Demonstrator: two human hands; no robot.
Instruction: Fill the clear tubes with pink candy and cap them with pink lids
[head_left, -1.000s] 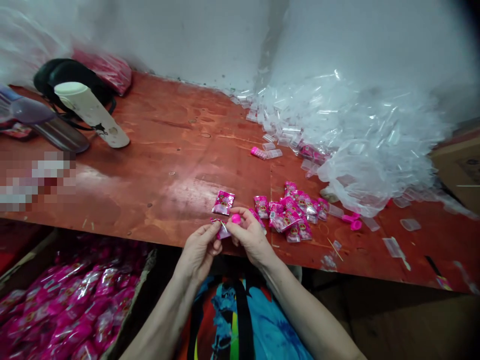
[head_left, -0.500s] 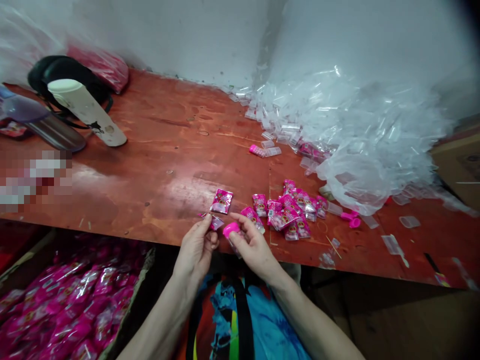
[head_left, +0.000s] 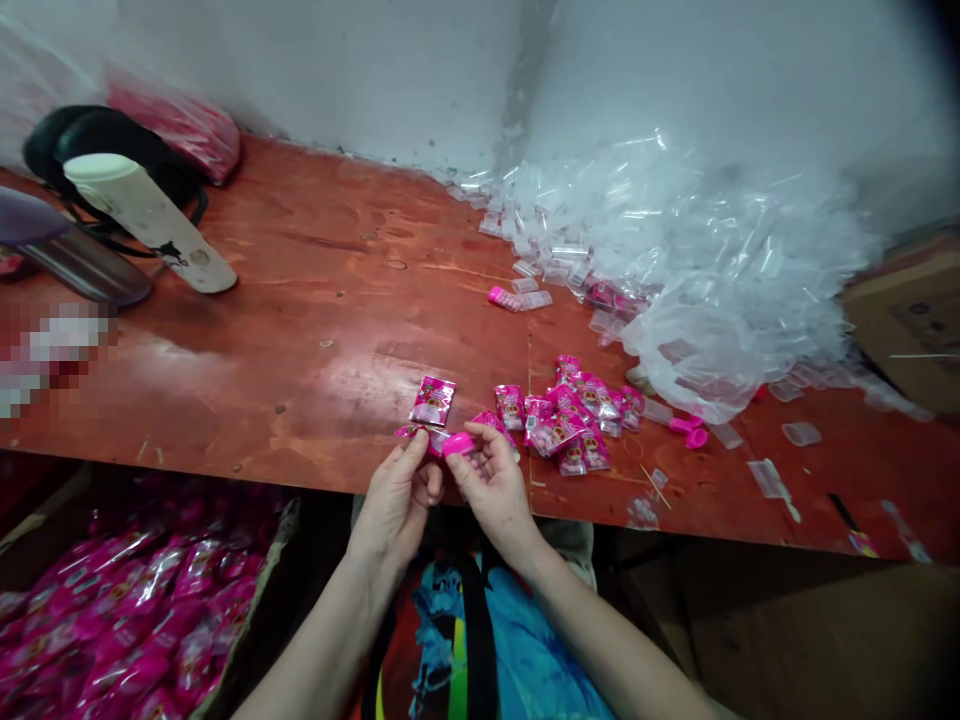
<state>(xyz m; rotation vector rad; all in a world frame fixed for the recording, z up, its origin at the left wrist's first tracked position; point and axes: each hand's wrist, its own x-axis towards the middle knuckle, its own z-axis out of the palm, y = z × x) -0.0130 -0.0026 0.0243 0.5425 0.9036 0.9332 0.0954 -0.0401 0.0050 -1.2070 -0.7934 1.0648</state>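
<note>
hands [head_left: 397, 495]: 2 | lone pink sachet [head_left: 432, 400]: 1 | loose pink caps [head_left: 688, 431]: 2 | clear bag [head_left: 705, 270]: 1

Both forearms are bare to the bottom edge of the frame, with no sleeves, watch or rings visible on the left hand [head_left: 396, 500] or the right hand [head_left: 491, 490]. At bottom centre the person wears a bright printed garment [head_left: 525, 660] in turquoise blue with red, black and yellow-green patches, crossed by a black strap [head_left: 472, 640] running vertically.
</note>
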